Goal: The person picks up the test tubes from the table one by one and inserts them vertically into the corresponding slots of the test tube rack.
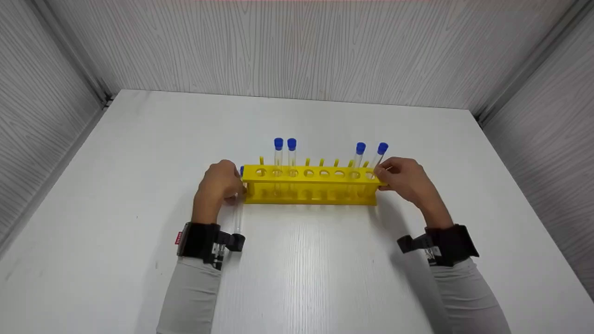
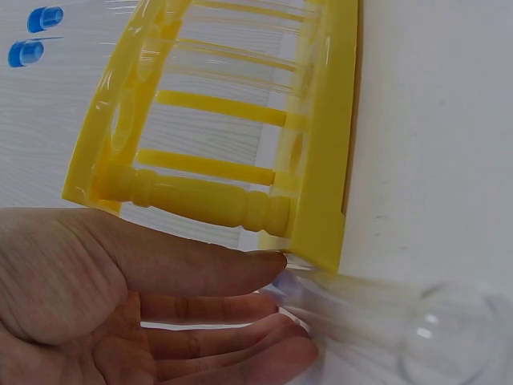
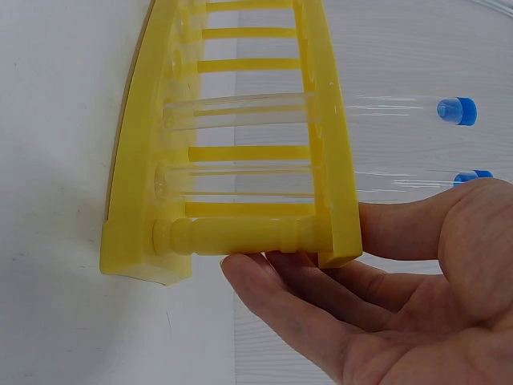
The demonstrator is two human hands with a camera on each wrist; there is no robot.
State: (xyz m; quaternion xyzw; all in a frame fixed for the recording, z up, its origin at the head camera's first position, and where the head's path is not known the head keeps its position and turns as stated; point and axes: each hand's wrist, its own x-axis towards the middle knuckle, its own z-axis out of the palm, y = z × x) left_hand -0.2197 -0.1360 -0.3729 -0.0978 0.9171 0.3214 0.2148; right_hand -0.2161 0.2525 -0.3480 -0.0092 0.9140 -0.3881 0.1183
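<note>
A yellow test tube rack (image 1: pixel 311 202) stands upright on the white table, with several clear, blue-capped test tubes in its holes. At its left end, my left hand (image 1: pixel 218 185) has thumb and fingertips about a loose test tube (image 2: pixel 353 309), whose rounded end points back toward me. That tube's blue cap (image 1: pixel 242 170) shows beside the rack, partly behind my fingers. My right hand (image 1: pixel 403 178) grips the rack's right end, thumb at the top plate and fingers under it by the end post (image 3: pixel 240 236). The rightmost tube (image 1: pixel 378 155) leans right, close to this hand.
Two tubes stand in the left part of the rack, one of them here (image 1: pixel 278 153), and another tube (image 1: pixel 358 155) stands near the right end. Several yellow pegs (image 1: pixel 321 162) rise along the back. Grey wood-grain panels (image 1: pixel 297 51) border the table (image 1: pixel 297 269).
</note>
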